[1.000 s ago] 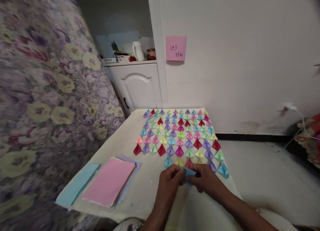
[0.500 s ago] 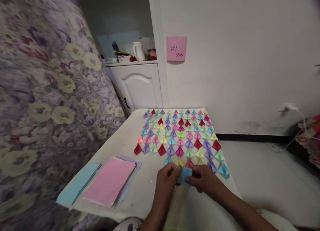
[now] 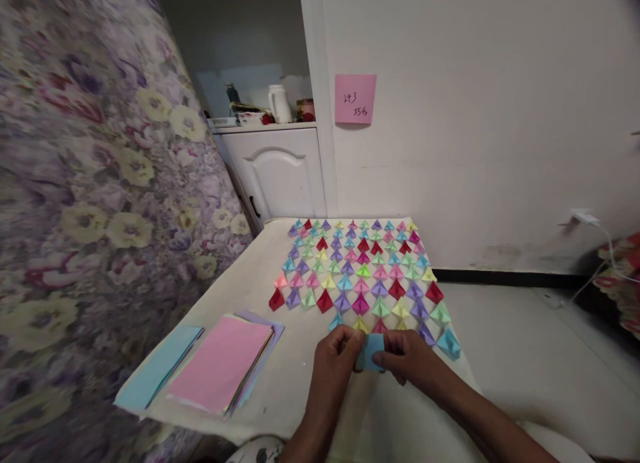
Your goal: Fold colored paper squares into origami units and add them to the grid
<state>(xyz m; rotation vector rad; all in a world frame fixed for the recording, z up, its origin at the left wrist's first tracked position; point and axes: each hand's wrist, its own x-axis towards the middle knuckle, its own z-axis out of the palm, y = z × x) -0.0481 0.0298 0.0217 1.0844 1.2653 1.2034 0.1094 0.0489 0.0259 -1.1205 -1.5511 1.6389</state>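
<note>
A small folded piece of blue paper point(image 3: 372, 351) is held up over the near part of the table. My left hand point(image 3: 336, 356) pinches its left edge between thumb and fingers. On the opposite side my right hand point(image 3: 409, 357) grips it, the thumb lying across the paper's face. Just beyond my hands are rows of folded paper shapes point(image 3: 361, 303) in many colours, and my fingers hide part of the nearest row. At the right end of that row sits a blue folded shape point(image 3: 449, 343).
Left of my hands lie a stack of paper topped by a pink sheet point(image 3: 223, 363) and a blue paper stack point(image 3: 159, 367) on the cream-covered table point(image 3: 285, 396). A floral curtain point(image 3: 110, 216) hangs at the left. Behind are a white cabinet point(image 3: 280, 173) and a wall point(image 3: 480, 129).
The blue paper has turned slightly and now faces me more squarely. Both hands keep their grip in nearly the same place. The view has shifted a little.
</note>
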